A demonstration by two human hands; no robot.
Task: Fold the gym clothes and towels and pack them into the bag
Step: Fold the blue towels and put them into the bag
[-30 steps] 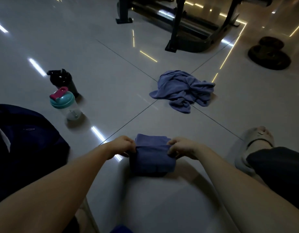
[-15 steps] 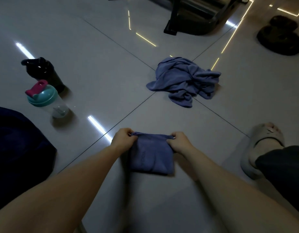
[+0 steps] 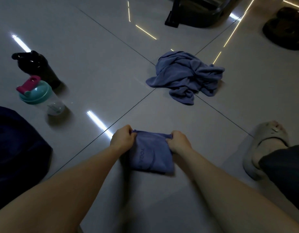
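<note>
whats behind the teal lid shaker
A black bottle stands just behind the shaker. The shaker's lid covers part of the bottle's lower side, so whether they touch cannot be seen.

The left grip (image 3: 122, 139) and the right grip (image 3: 178, 142) each pinch a far corner of a folded blue cloth (image 3: 152, 153) printed "YOGA", over the glossy tiled floor (image 3: 98, 64). Beyond it sits a crumpled blue towel (image 3: 184, 76) — unfolded. At left stand a black bottle (image 3: 36, 66) and a teal-lidded shaker (image 3: 39, 96), near a dark navy bag (image 3: 15, 148).
</note>
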